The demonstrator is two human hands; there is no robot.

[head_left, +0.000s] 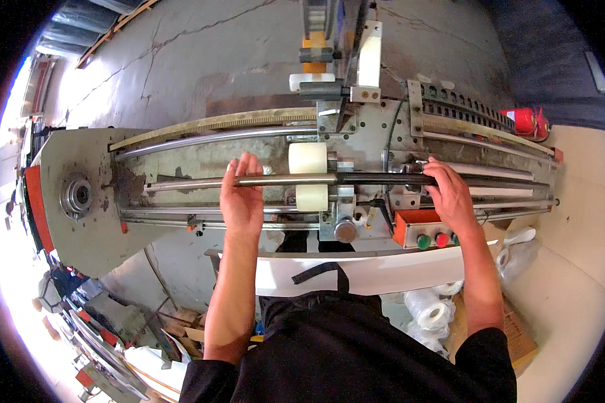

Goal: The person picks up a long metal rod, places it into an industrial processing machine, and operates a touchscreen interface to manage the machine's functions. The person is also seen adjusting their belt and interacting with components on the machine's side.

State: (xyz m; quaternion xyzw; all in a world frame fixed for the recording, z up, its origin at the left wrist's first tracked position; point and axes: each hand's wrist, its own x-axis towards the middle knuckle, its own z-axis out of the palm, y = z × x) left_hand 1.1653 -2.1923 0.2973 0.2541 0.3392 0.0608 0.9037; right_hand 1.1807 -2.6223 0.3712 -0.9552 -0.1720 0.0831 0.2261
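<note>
A long metal rod lies crosswise over the machine, bare steel on its left part and black toward the right. My left hand cradles the steel part, palm up beneath it, thumb over it and fingers stretched away from me. On the black part, my right hand has its fingers bent round the rod; their exact hold is partly hidden. Between the hands, the rod crosses in front of a cream cylinder, which shows above and below it. I cannot tell whether they touch.
Steel guide rails run along the machine bed. A round flange sits on the left housing. Near my right wrist is an orange-fronted control box with coloured buttons. Wrapped clear-film rolls lie lower right; a red fire extinguisher stands far right.
</note>
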